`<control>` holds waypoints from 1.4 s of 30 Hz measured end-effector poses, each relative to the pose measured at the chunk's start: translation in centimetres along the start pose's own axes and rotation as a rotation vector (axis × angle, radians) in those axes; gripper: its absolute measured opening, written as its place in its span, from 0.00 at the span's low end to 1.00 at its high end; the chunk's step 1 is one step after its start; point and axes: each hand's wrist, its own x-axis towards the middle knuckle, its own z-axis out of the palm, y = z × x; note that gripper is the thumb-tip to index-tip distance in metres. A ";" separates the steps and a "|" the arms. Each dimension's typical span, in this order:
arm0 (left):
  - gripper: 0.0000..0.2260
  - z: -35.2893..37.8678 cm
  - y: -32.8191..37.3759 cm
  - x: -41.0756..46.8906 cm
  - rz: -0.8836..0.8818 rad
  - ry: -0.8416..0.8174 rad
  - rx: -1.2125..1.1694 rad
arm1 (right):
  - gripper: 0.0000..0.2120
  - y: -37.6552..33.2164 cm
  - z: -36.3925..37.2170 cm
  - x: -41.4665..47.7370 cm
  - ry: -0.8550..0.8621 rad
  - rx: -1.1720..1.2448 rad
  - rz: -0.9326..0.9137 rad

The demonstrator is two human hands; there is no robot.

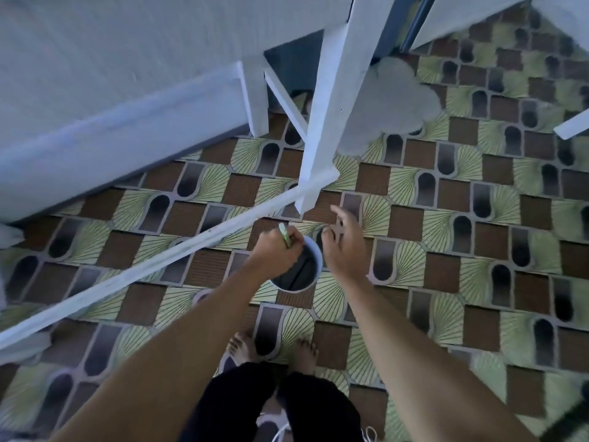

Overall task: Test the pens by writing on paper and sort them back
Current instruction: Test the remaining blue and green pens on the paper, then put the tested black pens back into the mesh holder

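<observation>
Item 1. Left hand (pixel 276 252): fingers curled into a grip around a green pen (pixel 284 236). The hand sits over the left part of the cup's rim.

Item 2. Green pen: slim, held tilted, its upper end sticking out above the knuckles and its lower end hidden in the fist. It sits just above the cup's left rim.

Item 3. Cup (pixel 314 250): round, pale rim, dark inside. It holds dark, long shapes, too dim to name. It sits between the two hands, above the floor pattern. What carries it cannot be told.

Item 4. Right hand (pixel 345 247): fingers loosely spread and slightly bent, holding nothing. It is just beside the cup's right rim, with the fingertips near the rim's far side.

Item 5. White-painted frame: an upright post (pixel 323 122) ends just beyond the hands, and a long rail (pixel 143 269) runs slantwise from the left edge toward the post.

Item 6. Floor (pixel 446 218): patterned covering of brown squares, pale green fans and dark arches, with a grey patch (pixel 392 100) near the post.

Item 7. Person: bare feet (pixel 306 349) on the floor near the bottom edge, with black trousers (pixel 271 406) above them.
</observation>
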 end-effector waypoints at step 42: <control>0.23 -13.9 17.2 -10.1 0.554 0.772 -0.359 | 0.35 -20.8 -10.4 3.9 0.252 0.277 -0.460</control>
